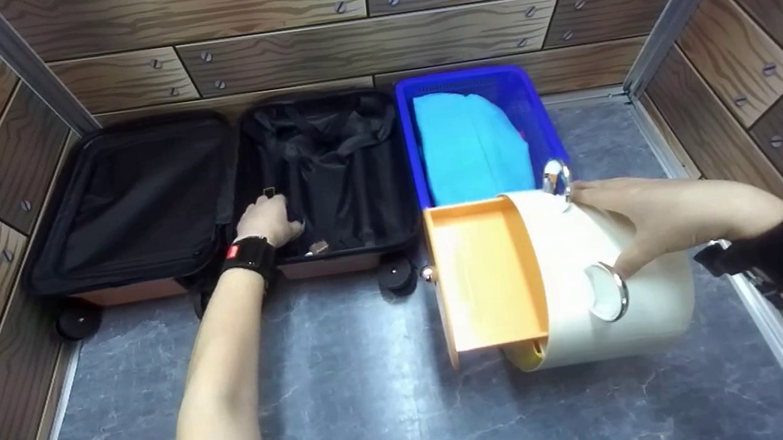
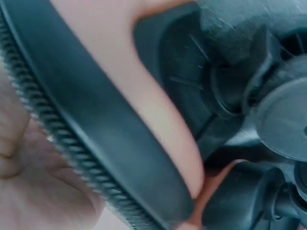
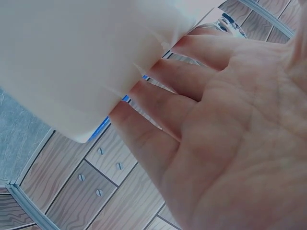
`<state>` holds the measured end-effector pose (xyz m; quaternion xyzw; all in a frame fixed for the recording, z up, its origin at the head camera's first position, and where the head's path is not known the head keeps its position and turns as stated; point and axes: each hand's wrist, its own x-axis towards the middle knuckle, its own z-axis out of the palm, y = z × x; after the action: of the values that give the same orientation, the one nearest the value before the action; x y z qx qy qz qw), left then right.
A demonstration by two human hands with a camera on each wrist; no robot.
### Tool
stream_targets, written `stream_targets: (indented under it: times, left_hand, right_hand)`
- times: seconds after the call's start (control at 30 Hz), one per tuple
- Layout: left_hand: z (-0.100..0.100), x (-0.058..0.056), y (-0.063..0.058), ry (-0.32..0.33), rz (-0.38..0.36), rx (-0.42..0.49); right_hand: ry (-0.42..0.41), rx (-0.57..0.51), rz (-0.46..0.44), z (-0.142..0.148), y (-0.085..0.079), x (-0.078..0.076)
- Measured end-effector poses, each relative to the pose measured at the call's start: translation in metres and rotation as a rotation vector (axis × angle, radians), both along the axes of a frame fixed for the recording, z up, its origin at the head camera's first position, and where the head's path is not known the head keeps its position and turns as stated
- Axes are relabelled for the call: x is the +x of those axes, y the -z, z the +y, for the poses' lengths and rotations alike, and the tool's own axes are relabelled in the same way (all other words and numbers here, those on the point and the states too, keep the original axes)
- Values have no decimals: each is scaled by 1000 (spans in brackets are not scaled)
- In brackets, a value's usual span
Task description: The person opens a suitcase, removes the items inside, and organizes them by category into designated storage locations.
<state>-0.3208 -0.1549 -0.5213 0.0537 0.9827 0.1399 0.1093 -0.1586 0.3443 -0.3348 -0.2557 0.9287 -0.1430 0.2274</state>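
My left hand (image 1: 267, 221) reaches to the near left rim of the right half of an open suitcase (image 1: 340, 263), fingertips beside a small dark tab (image 1: 270, 191). The left wrist view has my palm next to the zipped rim (image 2: 96, 110); the fingertips are hidden there. My right hand (image 1: 652, 216) grips a white rounded box (image 1: 566, 280) from above, thumb near one chrome handle (image 1: 620, 290) and fingers at the far side. From the box's left side an orange drawer (image 1: 486, 276) sticks out. In the right wrist view my fingers (image 3: 158, 105) press along the white edge.
The suitcase's other black-lined half (image 1: 139, 200) lies at the left. A blue basket (image 1: 536, 110) with light-blue cloth (image 1: 472, 145) stands behind the box. Suitcase wheels (image 1: 397, 276) face the near floor. A small pale item (image 1: 317, 248) lies inside the right half. Wood-patterned panels (image 1: 368, 45) enclose the space.
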Motion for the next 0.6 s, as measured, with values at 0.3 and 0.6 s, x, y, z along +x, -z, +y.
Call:
stream_targets:
  times: [0.3, 0.6]
  left_hand:
    - [30, 1, -25, 80, 204, 190]
    - [81, 26, -77, 307, 335, 272]
  right_hand:
    - [-3, 17, -8, 0, -1, -1]
    - [-6, 38, -4, 0, 0, -2]
